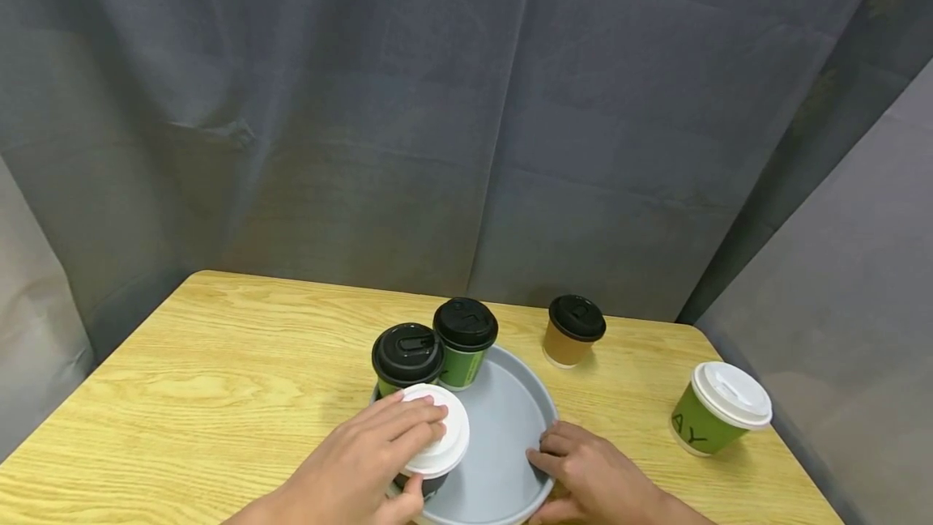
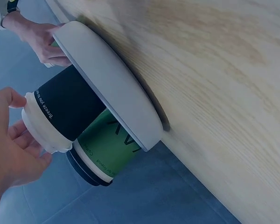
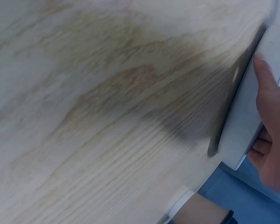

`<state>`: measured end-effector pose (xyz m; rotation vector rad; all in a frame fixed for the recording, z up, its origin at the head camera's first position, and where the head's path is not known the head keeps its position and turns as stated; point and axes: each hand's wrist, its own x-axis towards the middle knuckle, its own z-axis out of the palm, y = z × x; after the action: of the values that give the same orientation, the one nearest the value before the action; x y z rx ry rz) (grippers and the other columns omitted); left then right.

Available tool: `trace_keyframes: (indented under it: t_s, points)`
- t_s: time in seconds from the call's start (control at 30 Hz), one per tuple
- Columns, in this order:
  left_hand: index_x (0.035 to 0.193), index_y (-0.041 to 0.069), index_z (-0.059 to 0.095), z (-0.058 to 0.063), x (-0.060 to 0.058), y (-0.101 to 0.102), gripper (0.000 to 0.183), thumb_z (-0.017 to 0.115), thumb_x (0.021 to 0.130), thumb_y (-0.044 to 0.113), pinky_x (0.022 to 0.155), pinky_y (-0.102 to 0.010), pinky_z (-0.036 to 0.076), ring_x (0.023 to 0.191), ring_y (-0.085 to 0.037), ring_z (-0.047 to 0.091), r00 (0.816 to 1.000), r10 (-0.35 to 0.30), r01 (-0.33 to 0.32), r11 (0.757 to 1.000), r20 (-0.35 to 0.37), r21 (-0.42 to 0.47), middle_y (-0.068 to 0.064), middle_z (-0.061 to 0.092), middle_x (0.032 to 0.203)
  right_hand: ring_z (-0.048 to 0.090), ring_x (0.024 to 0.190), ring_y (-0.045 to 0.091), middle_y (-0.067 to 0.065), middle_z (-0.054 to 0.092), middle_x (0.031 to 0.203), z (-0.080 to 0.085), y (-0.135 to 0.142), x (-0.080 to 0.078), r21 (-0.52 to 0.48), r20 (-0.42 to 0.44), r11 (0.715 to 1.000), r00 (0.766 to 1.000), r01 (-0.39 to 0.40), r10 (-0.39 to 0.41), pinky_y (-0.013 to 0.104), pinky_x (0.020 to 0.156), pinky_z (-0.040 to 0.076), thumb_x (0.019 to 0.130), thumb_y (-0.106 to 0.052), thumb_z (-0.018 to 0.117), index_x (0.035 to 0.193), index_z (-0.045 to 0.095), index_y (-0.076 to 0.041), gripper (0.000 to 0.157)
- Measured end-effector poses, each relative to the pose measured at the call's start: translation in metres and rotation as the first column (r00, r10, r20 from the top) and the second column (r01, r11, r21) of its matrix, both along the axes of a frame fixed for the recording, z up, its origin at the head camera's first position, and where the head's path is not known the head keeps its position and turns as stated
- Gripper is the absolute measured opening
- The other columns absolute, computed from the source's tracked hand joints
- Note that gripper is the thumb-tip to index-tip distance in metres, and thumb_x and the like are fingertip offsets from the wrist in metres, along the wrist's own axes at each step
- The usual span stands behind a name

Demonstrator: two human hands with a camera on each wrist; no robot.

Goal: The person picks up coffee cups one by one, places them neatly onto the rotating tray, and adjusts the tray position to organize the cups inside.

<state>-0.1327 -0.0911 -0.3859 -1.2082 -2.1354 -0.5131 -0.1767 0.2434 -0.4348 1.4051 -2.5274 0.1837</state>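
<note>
My left hand (image 1: 357,464) holds a black paper cup by its white lid (image 1: 453,436), with the fingers over the lid and the thumb at its near side. In the left wrist view this black cup (image 2: 70,100) carries white lettering and stands at the round grey tray (image 1: 503,420). Two green cups with black lids, one nearer (image 1: 408,353) and one farther (image 1: 465,324), stand on the tray behind it. My right hand (image 1: 590,468) grips the tray's right rim, its thumb against the outer wall (image 3: 242,116) and its fingers over the edge.
Behind the tray on the right, a brown cup with a black lid (image 1: 568,345) stands on the wooden table (image 1: 240,363). A green cup with a white lid (image 1: 703,424) is near the table's right edge. Grey curtains (image 1: 379,120) hang behind the table.
</note>
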Motion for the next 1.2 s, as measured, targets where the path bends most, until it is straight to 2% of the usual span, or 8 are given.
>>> trace_keyframes:
  t_s: [0.13, 0.37, 0.67, 0.93, 1.2]
  points:
    - [0.112, 0.009, 0.066, 0.001, -0.001, -0.002, 0.045, 0.07, 0.067, 0.009, 0.1, -0.047, 0.048, 0.118, -0.019, 0.06, 0.999, -0.007, 0.007, 1.0, 0.036, 0.014, -0.002, 0.064, 0.126, 0.057, 0.091, 0.008, -0.003, 0.068, 0.098, 0.0, -0.001, 0.005, 0.005, -0.007, 1.0, 1.0, 0.025, -0.025, 0.035, 0.08, 0.057, 0.083, -0.068, 0.062, 0.106, 0.078, -0.007, 0.067]
    - [0.113, 0.01, 0.066, 0.002, -0.001, -0.005, 0.043, 0.071, 0.07, 0.01, 0.101, -0.048, 0.047, 0.12, -0.018, 0.059, 0.996, 0.005, -0.007, 1.0, 0.091, 0.013, -0.001, 0.064, 0.129, 0.058, 0.09, 0.01, -0.002, 0.068, 0.097, 0.002, -0.006, 0.01, 0.065, -0.005, 0.995, 0.997, 0.079, -0.079, 0.034, 0.079, 0.057, 0.084, -0.071, 0.056, 0.106, 0.078, -0.007, 0.072]
    - [0.111, 0.01, 0.066, 0.003, -0.002, -0.008, 0.04, 0.071, 0.071, 0.01, 0.1, -0.047, 0.048, 0.119, -0.017, 0.059, 0.995, 0.021, -0.023, 1.0, 0.093, 0.015, -0.001, 0.064, 0.129, 0.056, 0.087, 0.01, -0.002, 0.067, 0.093, 0.007, -0.013, 0.018, 0.155, 0.029, 0.977, 0.988, 0.148, -0.154, 0.031, 0.078, 0.056, 0.084, -0.074, 0.049, 0.107, 0.077, -0.007, 0.077]
    - [0.111, 0.009, 0.066, 0.004, -0.003, -0.01, 0.038, 0.074, 0.074, 0.013, 0.099, -0.047, 0.049, 0.119, -0.017, 0.059, 0.995, 0.019, -0.02, 1.0, 0.1, 0.004, -0.001, 0.063, 0.129, 0.057, 0.086, 0.01, -0.004, 0.067, 0.093, 0.009, -0.02, 0.021, 0.191, 0.115, 0.958, 0.964, 0.216, -0.24, 0.03, 0.078, 0.056, 0.082, -0.078, 0.046, 0.109, 0.077, -0.009, 0.08]
    - [0.109, 0.01, 0.066, 0.009, -0.004, -0.01, 0.032, 0.076, 0.079, 0.018, 0.099, -0.046, 0.049, 0.118, -0.017, 0.06, 0.99, 0.038, -0.037, 0.999, 0.138, -0.011, 0.001, 0.064, 0.127, 0.056, 0.083, 0.009, -0.005, 0.067, 0.089, 0.007, -0.024, 0.025, 0.192, 0.103, 0.95, 0.958, 0.245, -0.268, 0.03, 0.077, 0.056, 0.082, -0.079, 0.046, 0.106, 0.078, -0.012, 0.078]
